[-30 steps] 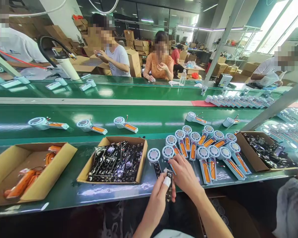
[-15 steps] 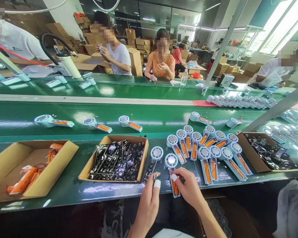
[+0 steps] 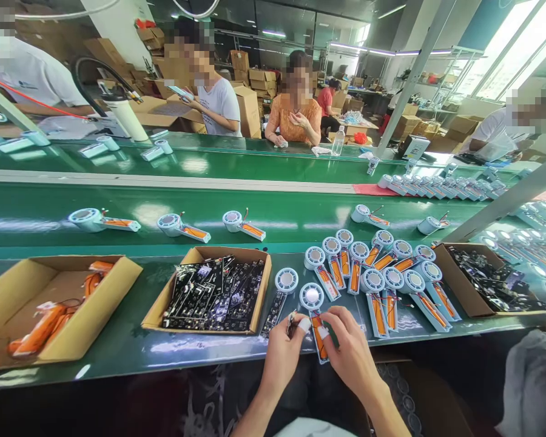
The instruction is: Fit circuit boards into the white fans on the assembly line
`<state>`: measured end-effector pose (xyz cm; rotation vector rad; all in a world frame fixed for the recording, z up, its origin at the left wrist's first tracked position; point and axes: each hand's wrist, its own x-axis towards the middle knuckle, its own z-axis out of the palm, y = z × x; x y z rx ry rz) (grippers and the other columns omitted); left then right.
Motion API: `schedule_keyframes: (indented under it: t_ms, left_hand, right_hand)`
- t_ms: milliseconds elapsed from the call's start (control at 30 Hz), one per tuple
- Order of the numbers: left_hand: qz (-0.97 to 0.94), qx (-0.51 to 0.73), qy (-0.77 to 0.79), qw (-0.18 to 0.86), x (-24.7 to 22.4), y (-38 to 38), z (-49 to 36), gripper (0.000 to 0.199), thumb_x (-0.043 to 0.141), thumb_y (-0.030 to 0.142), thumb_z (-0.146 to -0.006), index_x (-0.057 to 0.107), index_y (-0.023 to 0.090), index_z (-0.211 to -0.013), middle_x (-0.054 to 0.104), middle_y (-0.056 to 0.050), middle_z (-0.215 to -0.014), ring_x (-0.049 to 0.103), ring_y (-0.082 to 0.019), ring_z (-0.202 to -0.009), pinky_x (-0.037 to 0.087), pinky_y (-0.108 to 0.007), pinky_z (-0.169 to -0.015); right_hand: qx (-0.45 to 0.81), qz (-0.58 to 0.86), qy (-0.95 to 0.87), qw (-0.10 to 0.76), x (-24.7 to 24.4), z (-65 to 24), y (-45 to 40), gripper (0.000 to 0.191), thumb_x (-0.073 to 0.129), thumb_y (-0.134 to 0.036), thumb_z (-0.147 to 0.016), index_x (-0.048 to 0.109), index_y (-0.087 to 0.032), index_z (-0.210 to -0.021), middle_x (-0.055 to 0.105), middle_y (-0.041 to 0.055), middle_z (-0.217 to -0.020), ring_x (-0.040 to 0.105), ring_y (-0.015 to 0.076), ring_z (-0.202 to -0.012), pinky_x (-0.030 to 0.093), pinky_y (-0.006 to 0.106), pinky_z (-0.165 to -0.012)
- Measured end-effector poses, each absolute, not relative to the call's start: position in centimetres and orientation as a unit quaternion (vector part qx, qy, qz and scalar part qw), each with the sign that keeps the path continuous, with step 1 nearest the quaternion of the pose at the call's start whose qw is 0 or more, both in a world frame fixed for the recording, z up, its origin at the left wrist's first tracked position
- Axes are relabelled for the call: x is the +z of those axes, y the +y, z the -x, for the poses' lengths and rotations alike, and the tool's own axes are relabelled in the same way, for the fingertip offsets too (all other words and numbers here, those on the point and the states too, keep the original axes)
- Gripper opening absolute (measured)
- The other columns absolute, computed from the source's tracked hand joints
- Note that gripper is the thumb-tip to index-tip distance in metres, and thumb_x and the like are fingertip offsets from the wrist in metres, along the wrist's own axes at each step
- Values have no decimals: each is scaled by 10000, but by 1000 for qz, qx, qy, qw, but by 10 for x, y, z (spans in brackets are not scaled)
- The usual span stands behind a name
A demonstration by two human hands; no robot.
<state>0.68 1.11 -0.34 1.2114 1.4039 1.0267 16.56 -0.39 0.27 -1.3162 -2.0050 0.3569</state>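
Green benchtop [image 3: 191, 352] bears a cardboard box [image 3: 157, 311] and clustered fans [image 3: 375, 280] beyond the person, whose left hand [image 3: 283, 352] pinches a dark board [image 3: 292, 325] just beside a nearer fan [image 3: 312, 297], touched by the right hand [image 3: 348, 346], fingers bent, grip unclear

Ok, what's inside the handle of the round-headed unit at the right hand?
An orange part lies in the open handle. The right hand covers some of it; what's beneath can't be seen.
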Motion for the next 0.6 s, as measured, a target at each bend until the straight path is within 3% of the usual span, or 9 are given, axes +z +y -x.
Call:
schedule_keyframes:
  t_ms: [100,167,333,467,600]
  left_hand:
    - [-478,427,571,513,-2,9,-3,322,585,465,-796,724,175,-801,759,-62,-796,686,-249,-806,541,-329,-752]
    - [-475,432,570,513,-2,9,-1,310,600,455,-779,733,176,-805,774,-72,-831,704,-266,-863,546,-356,-826]
    - [-431,460,578,518,-6,8,0,246,623,364,-738,710,175,-870,785,-78,-874,728,-261,-874,553,-378,-866]
    - [-399,475,571,537,-8,5,-2,369,618,334,-746,621,186,-1084,787,-54,-863,741,-250,-910,552,-394,-897]
    - [-422,457,577,530,-4,4,1,407,607,375,-766,581,190,-1128,787,-69,-884,739,-267,-965,540,-406,-921]
  right_hand:
    - [116,482,-794,353,8,-160,-5,455,468,-60,-892,523,-231,-1309,649,118,-1213,626,261,-1102,552,418,-922]
    - [146,461,-807,340,8,-156,-1,490,459,-42,-880,511,-227,-1331,661,111,-1228,637,255,-1107,559,421,-930]
    - [194,454,-802,336,-4,-154,10,404,446,-30,-902,608,-229,-1215,695,94,-1145,664,234,-1017,586,387,-865]
    - [192,459,-790,358,-11,-156,10,333,461,-52,-932,661,-236,-1124,689,83,-1048,659,223,-948,580,358,-812]
    - [186,458,-791,361,-11,-157,10,306,471,-70,-949,676,-235,-1105,669,79,-1000,650,212,-910,567,325,-773]
